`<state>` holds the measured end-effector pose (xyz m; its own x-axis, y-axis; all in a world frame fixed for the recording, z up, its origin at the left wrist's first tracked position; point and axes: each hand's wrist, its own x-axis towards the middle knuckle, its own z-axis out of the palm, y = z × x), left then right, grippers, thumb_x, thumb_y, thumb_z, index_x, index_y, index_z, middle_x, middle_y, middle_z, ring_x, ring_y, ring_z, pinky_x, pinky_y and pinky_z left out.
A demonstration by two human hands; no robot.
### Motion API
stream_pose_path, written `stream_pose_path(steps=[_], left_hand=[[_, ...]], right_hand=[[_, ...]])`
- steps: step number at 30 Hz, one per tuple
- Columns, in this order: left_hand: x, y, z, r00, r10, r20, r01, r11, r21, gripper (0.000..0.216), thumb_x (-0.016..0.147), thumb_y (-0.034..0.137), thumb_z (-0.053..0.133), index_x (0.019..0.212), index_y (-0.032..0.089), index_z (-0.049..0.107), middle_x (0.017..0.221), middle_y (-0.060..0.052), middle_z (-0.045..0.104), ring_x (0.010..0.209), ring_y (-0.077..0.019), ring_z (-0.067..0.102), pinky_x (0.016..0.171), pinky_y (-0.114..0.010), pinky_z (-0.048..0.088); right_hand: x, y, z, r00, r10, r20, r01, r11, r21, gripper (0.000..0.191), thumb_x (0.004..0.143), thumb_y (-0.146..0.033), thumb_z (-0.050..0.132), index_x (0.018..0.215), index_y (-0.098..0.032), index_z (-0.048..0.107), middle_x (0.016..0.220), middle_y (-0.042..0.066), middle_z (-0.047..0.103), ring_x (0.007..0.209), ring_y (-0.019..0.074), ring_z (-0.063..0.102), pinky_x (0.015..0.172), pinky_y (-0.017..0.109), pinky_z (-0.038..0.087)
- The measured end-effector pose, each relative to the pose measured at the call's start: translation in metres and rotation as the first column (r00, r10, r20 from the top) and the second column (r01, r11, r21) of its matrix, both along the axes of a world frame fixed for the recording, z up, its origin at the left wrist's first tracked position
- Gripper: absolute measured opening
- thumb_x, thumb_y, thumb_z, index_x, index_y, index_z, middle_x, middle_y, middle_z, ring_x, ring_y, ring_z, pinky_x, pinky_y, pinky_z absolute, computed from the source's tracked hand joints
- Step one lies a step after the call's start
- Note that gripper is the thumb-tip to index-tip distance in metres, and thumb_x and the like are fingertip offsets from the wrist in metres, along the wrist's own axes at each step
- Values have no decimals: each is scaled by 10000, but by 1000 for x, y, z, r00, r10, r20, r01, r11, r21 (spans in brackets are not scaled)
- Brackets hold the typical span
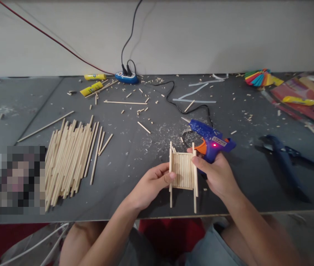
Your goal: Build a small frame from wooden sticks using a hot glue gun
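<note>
Near the table's front edge I hold a small panel of wooden sticks [183,170], with longer sticks running along both sides and jutting past its ends. My left hand [155,183] pinches its left side, thumb on the front. At the right side, my right hand [219,173] steadies the panel with the thumb while also holding a blue hot glue gun [209,138]. The gun has an orange trigger and a lit red light, and its nozzle points up and left, away from the panel. The fingers behind the panel are partly hidden.
A pile of wooden sticks [70,159] lies left. Dark-handled cutters [284,162] are at right. Behind are a blue power socket [126,77], yellow glue tubes [92,88], clear glue sticks [194,100], a black cord [170,96], stick offcuts and a colourful fan-shaped object [259,78].
</note>
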<state>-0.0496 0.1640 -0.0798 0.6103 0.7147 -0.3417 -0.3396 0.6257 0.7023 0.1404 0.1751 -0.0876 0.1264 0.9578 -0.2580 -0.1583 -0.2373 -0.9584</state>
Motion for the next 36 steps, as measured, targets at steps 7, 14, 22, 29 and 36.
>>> stream_pose_path(steps=[7,14,22,29,36], left_hand=[[-1,1,1,1000,-23,6,23,1000,0,359,861,264,564,1211,181,564,1042,-80,653,909,-174,617,885,-326,421],[-3,2,1,998,-50,-37,50,999,-12,368,842,288,592,1194,183,576,1025,-75,643,883,-162,590,845,-299,418],[-4,3,0,997,-67,-37,67,998,-5,343,850,288,580,1180,195,587,1029,-68,640,902,-161,587,840,-288,416],[-1,2,-1,999,-41,-25,41,999,17,389,854,276,575,1230,183,531,1048,-87,649,922,-184,619,883,-340,439],[-5,3,-4,967,164,-193,-94,940,327,839,702,229,742,1395,294,275,1434,-99,369,1273,-281,403,1041,-448,354]], right_hand=[[1,-1,1,1000,8,1,-8,1000,9,282,668,-298,765,940,-264,701,887,13,705,819,185,651,827,359,502],[3,0,-1,1000,21,1,-21,1000,0,281,670,-290,764,942,-269,696,901,14,710,839,197,656,833,361,508],[3,-1,1,999,39,10,-39,999,10,267,682,-296,757,938,-269,689,893,10,704,839,192,654,834,357,509],[3,0,1,999,29,15,-29,1000,9,262,685,-292,750,931,-251,670,886,17,702,819,197,659,808,364,516],[7,5,5,999,1,46,-2,1000,8,266,674,-306,757,914,-240,663,886,14,695,835,198,653,825,363,499]])
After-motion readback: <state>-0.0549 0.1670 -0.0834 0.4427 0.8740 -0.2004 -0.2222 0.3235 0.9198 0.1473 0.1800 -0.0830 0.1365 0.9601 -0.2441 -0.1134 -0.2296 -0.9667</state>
